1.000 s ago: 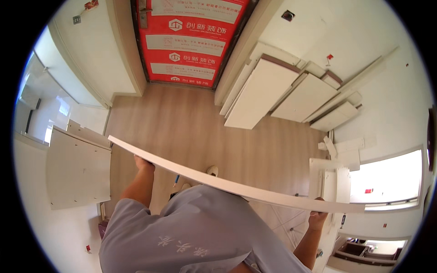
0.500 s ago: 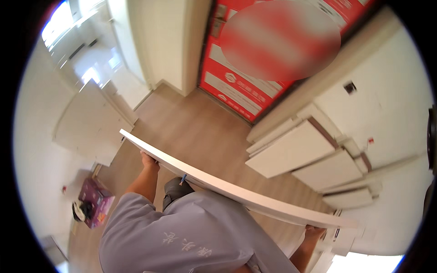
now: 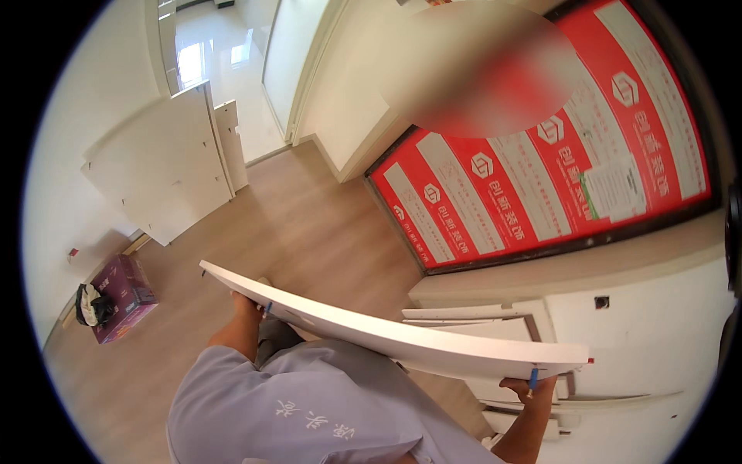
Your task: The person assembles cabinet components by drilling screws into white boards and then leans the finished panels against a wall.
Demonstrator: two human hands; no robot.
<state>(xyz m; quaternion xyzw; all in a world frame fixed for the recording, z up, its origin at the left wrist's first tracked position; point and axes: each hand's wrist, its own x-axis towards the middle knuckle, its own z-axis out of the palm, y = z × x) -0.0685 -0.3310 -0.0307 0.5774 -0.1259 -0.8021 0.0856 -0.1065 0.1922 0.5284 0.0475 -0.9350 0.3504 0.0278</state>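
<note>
A long white board is held on edge across the front of my body, its narrow edge facing up. Near its left end, my left hand grips it from my side, the fingers partly hidden by the board. My right hand is closed on the board near its right end, by a blue peg-like fitting that sticks out of the board's near face. A second blue fitting shows beside my left hand.
White panels lean on the left wall. A purple box with a black-and-white bag stands below them. More boards rest along the right wall. Ahead is a red-and-white covered door; a doorway opens onto a shiny tiled floor.
My view has turned to the right, bringing more of the red door in. The board stays in both hands, and its right end now sits in front of the boards by the right wall.
</note>
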